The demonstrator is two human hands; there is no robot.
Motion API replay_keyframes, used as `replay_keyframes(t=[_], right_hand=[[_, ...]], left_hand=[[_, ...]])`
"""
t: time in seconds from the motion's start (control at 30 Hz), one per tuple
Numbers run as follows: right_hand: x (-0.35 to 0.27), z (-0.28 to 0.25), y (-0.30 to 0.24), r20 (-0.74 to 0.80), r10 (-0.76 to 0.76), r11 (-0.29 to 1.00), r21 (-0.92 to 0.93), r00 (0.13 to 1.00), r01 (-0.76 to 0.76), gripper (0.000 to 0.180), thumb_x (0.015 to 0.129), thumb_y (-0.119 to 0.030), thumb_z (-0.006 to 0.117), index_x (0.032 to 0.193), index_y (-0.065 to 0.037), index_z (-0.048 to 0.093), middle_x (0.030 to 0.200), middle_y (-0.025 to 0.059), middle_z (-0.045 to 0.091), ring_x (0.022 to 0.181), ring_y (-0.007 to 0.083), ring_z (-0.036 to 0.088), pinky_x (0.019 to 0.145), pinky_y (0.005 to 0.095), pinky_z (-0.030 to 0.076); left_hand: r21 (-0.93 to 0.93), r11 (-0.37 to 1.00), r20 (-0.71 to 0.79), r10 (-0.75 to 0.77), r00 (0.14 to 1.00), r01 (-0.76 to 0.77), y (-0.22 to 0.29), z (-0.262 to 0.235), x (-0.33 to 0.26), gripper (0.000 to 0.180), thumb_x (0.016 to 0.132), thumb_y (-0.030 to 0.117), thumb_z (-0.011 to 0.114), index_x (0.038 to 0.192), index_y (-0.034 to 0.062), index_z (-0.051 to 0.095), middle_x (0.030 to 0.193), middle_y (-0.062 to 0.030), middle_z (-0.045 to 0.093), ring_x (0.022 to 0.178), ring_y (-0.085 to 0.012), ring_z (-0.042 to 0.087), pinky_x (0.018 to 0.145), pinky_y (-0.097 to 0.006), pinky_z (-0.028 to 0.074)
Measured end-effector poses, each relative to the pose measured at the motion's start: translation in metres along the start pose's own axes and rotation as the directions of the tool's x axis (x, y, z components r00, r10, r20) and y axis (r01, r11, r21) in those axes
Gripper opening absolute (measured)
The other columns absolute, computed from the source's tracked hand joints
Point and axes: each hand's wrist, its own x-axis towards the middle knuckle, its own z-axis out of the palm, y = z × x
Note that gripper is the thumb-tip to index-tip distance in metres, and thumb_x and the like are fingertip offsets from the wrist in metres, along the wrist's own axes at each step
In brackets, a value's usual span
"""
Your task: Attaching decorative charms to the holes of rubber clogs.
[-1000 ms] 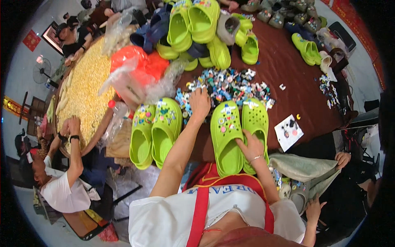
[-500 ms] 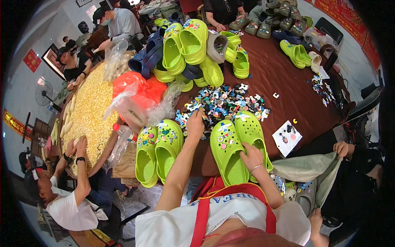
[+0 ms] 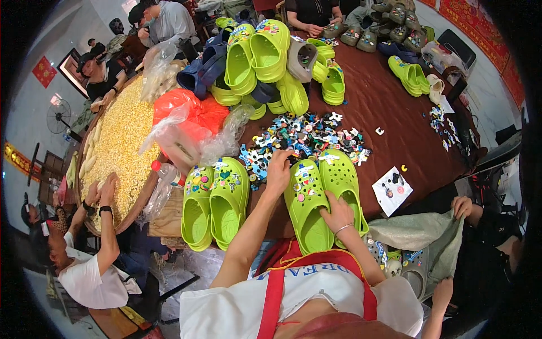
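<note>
My left hand (image 3: 278, 172) is at the near edge of a heap of small colourful shoe charms (image 3: 305, 133). Its fingers are bent and drawn together, and whatever they pinch is too small to make out. A lime-green clog (image 3: 306, 189) with several charms on its toe lies in front of me, toe pointing away. My right hand (image 3: 340, 216) grips that clog's right rim. Close against it lies its mate (image 3: 339, 175), with a white charm near its toe. To the left rests another charm-decorated pair of green clogs (image 3: 228, 195).
Beyond the heap, green, navy and grey clogs (image 3: 268, 53) are stacked on the brown-covered table (image 3: 389, 135). Left are a red plastic bag (image 3: 186, 116), a bottle (image 3: 168, 174) and a large tray of corn kernels (image 3: 121, 147) worked by other people. At right, a person holds a sack (image 3: 418, 231) of clogs.
My left hand has moved slightly right, toward the clog's toe. My right hand stays on the same clog. The whole view has shifted a little.
</note>
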Motion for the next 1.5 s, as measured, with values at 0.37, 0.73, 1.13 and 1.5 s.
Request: replay_keyframes(t=[0.37, 0.73, 1.13, 1.5], right_hand=[[-0.001, 0.001, -0.001, 0.015, 0.027, 0.999, -0.024, 1.000, -0.027, 0.060, 0.071, -0.027, 0.061, 0.127, -0.016, 0.041, 0.100, 0.0233, 0.054, 0.092, 0.0380, 0.053, 0.076, 0.0457, 0.045], [-0.002, 0.001, -0.004, 0.030, 0.041, 0.998, -0.051, 0.999, -0.039, 0.064, 0.070, -0.026, 0.061, 0.130, -0.019, 0.039, 0.095, 0.0232, 0.054, 0.090, 0.0374, 0.054, 0.075, 0.0456, 0.046], [-0.001, 0.006, 0.002, -0.031, 0.011, 0.999, -0.048, 0.999, -0.012, 0.063, 0.070, -0.026, 0.063, 0.128, -0.018, 0.041, 0.099, 0.0222, 0.055, 0.090, 0.0373, 0.055, 0.075, 0.0448, 0.046], [-0.002, 0.004, -0.001, 0.015, 0.023, 1.000, -0.018, 1.000, -0.023, 0.065, 0.069, -0.025, 0.063, 0.129, -0.019, 0.039, 0.102, 0.0237, 0.052, 0.094, 0.0380, 0.053, 0.077, 0.0453, 0.045]], left_hand=[[-0.201, 0.924, 0.106, -0.309, 0.945, 0.325, 0.024, -0.003, -0.021, 0.029, 0.077, 0.004, 0.061, 0.105, 0.0022, 0.056, 0.072, -0.0070, 0.057, 0.058, -0.0144, 0.050, 0.055, -0.028, 0.042], [-0.318, 0.937, 0.004, -0.150, 0.989, 0.143, 0.012, 0.010, -0.043, 0.014, 0.081, 0.006, 0.058, 0.093, 0.0005, 0.062, 0.087, -0.0059, 0.056, 0.070, -0.0123, 0.054, 0.062, -0.024, 0.044], [-0.497, 0.730, 0.217, -0.418, 0.882, 0.469, 0.036, 0.000, -0.048, 0.024, 0.079, 0.000, 0.055, 0.103, 0.0007, 0.057, 0.086, -0.0034, 0.057, 0.075, -0.0091, 0.054, 0.067, -0.023, 0.044], [-0.609, 0.618, 0.244, -0.450, 0.859, 0.497, 0.024, 0.009, -0.059, 0.019, 0.084, 0.002, 0.052, 0.102, 0.0002, 0.056, 0.084, -0.0042, 0.058, 0.069, -0.0093, 0.053, 0.059, -0.023, 0.044]])
